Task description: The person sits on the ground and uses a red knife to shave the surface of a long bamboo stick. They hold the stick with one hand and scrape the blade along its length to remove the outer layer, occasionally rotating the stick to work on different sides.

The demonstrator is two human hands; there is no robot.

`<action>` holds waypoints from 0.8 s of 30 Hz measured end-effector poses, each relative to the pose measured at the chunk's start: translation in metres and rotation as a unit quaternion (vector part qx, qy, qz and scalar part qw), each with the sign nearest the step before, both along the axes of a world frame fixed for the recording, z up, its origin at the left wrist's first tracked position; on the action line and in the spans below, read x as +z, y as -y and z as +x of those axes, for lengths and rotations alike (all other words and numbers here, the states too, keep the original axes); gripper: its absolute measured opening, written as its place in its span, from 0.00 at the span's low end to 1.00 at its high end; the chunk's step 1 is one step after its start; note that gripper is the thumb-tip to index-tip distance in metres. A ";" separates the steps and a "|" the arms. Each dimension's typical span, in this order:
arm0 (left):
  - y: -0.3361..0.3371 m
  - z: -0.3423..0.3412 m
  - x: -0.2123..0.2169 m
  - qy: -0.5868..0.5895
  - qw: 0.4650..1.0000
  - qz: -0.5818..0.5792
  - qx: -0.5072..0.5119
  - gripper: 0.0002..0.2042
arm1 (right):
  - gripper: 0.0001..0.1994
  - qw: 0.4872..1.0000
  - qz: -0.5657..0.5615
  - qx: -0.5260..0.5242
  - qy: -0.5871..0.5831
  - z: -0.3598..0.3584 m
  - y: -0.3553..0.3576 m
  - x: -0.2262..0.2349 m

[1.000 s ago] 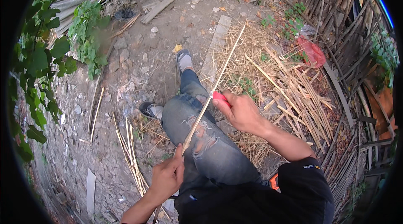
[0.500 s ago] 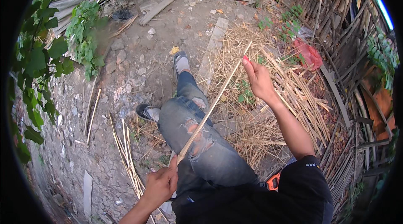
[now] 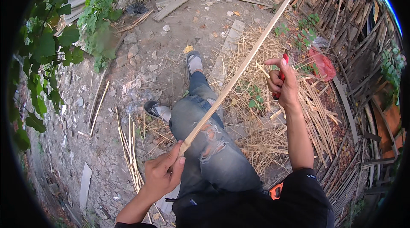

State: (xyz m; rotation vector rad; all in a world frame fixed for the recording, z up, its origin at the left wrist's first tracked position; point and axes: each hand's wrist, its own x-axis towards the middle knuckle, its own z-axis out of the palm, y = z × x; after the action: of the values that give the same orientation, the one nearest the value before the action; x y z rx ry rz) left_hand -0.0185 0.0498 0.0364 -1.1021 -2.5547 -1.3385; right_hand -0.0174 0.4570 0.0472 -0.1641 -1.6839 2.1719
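1. the right hand's (image 3: 285, 85) thumb and curled fingers are closed around a small red tool (image 3: 282, 75), its dark tip upward; the index finger is stretched out to the left, touching nothing.
2. the left hand (image 3: 162, 172) has thumb and forefinger pinched on the near end of a pale strip (image 3: 237, 78), which slants up and away to the right across the ripped jeans (image 3: 209, 142).
3. half a second ago the red tool was at the strip's upper part; now it stands apart, to the right, and the strip's far end reaches higher, so no scraping contact exists at this instant.
4. the right forearm (image 3: 300, 138) is raised nearly upright in view, palm turned inward; the left wrist stays low.
5. beyond lie straw-like shavings (image 3: 267, 136), a stack of strips (image 3: 318, 119) and a red plastic bag (image 3: 323, 64).
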 end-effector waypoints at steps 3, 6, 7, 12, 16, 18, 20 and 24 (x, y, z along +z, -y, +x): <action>-0.025 -0.014 -0.003 -0.047 0.998 0.027 -0.010 0.20 | 0.23 0.998 0.010 0.028 -0.057 -0.003 0.032 0.012; -0.036 -0.014 -0.002 -0.043 0.999 0.004 -0.016 0.20 | 0.15 0.999 0.032 0.032 -0.030 -0.007 0.065 0.023; -0.038 -0.012 -0.002 -0.033 0.999 -0.003 -0.017 0.20 | 0.13 0.998 0.055 0.035 -0.009 -0.008 0.076 0.025; -0.052 -0.013 -0.003 -0.051 0.998 0.035 -0.005 0.20 | 0.08 0.994 0.066 0.084 0.033 -0.001 0.104 0.019; -0.057 -0.012 0.001 -0.017 0.996 0.084 -0.033 0.18 | 0.06 0.987 0.095 0.128 0.013 0.002 0.124 0.009; -0.053 -0.012 0.002 0.069 0.994 0.060 -0.061 0.18 | 0.06 0.982 0.110 0.154 0.018 0.003 0.127 0.008; -0.050 -0.011 0.007 0.165 0.982 0.041 -0.087 0.18 | 0.08 0.981 0.149 0.119 0.036 0.003 0.124 0.009; -0.048 -0.011 0.017 0.302 0.946 0.036 -0.108 0.20 | 0.18 0.990 0.138 0.025 0.000 -0.011 0.119 0.000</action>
State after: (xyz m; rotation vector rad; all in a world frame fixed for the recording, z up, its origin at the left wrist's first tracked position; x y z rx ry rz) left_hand -0.0290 0.0981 0.0532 -1.1198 -2.7951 -2.0887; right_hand -0.0282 0.3384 0.0477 -0.0452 -1.9855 1.9459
